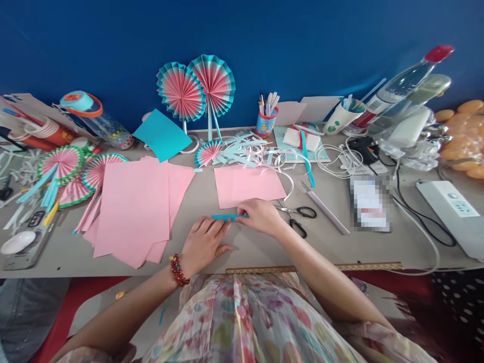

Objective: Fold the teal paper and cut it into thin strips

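Blue strip (219, 217), one, narrow, apparently folded: middle of table (245, 249), between hands. Left hand (204, 238): flattened, fingers loosely spread, fingertips at strip. Right hand (260, 217): curled, pinching strip's right end. Pleated fans (179, 93), far: seemingly finished. Pink sheets (132, 206), left; blue sheet (162, 135), far: flat, unpleated.

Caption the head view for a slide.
Left hand and right hand touch a blue paper strip on a desk, near pink sheets, scissors and pleated fans.

Pale garment (227, 322), large multicoloured dots; loose sleeves (393, 344) matching; dark red bead bracelet (177, 272), left wrist (186, 264).
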`<state>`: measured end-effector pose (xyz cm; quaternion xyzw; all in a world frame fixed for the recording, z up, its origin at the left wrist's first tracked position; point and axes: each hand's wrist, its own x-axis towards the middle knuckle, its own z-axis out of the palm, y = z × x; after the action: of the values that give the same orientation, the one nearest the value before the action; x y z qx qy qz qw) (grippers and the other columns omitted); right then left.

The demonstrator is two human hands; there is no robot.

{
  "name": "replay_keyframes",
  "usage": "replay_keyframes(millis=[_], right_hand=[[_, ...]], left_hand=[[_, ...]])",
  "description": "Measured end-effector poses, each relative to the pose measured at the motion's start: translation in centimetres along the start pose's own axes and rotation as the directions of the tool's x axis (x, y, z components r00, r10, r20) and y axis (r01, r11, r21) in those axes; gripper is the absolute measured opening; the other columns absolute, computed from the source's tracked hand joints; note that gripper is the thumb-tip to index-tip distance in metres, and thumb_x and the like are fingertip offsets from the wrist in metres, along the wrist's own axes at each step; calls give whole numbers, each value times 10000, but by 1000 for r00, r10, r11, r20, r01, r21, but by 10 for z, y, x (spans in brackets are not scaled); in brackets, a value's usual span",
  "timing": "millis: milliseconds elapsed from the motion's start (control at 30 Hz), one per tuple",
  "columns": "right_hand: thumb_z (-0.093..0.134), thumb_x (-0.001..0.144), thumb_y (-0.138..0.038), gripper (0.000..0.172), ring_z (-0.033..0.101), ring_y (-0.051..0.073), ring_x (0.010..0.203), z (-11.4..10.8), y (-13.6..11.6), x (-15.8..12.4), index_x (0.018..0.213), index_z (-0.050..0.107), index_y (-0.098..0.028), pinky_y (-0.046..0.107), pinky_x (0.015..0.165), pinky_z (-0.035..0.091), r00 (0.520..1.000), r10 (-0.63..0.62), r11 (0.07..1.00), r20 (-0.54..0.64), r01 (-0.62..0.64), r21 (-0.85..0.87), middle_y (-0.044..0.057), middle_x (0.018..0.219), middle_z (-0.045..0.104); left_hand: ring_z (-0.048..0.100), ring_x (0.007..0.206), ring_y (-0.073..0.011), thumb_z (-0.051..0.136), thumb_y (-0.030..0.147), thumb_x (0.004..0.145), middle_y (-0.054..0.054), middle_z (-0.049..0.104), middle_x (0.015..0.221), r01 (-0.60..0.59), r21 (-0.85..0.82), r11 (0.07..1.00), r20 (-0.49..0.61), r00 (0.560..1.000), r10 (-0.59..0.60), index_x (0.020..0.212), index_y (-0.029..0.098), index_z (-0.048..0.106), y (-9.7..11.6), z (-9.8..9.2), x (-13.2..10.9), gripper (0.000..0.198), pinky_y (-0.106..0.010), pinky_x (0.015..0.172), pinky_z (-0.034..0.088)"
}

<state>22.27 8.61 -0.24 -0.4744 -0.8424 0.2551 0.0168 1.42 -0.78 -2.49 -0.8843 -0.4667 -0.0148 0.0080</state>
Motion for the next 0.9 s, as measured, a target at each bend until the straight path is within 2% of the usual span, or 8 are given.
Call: replay_keyframes(millis=[267,500,633,700,767,900], right_hand=[[720,841,-318,106,627,174,835,3,1,0,835,698,-214,248,659,339,1000,1,1000,-8,-1,12,20,890,727],[704,849,-296,88,620,171,826,1,0,-1,826,702,-212,246,662,338,1000,8,1000,-9,-8,25,18,867,722],[718,838,-296,93,619,171,808,1,1,0,805,698,-211,245,637,319,1000,4,1000,-3,-4,28,14,852,721],[723,836,-297,99,621,173,809,1,1,1,801,696,-209,247,632,316,1000,-1,1000,-2,1,29,13,849,721],[715,846,-299,104,624,175,815,2,0,1,806,695,-205,250,636,321,1000,-5,1000,-6,5,28,16,850,722],[696,863,-288,101,628,172,834,1,1,-1,816,690,-200,247,670,346,1000,-19,999,-16,19,34,20,859,721]], left_hand=[[536,1169,-313,537,499,957,-136,601,1324,34,-17,999,-23,999,-34,1420,223,528,-2,-1,-4,539,-536,1082,354],[547,1146,-318,561,440,956,-121,610,1314,130,-21,991,-50,990,-131,1408,235,529,-18,-2,-30,497,-554,1089,334],[538,1172,-304,501,334,989,-133,608,1301,191,-97,977,-152,967,-205,1328,170,582,-15,-6,-33,385,-509,1097,361],[523,1216,-287,463,295,1001,-129,586,1338,121,-148,982,-169,975,-146,1347,157,563,-7,-5,-24,385,-454,1089,393],[510,1250,-276,455,315,1006,-125,580,1355,-3,-171,985,-130,991,-20,1373,143,541,1,-2,-11,414,-415,1078,416],[525,1241,-273,462,350,1008,-128,573,1376,-27,-115,993,-64,998,19,1381,137,534,10,9,8,435,-419,1062,430]])
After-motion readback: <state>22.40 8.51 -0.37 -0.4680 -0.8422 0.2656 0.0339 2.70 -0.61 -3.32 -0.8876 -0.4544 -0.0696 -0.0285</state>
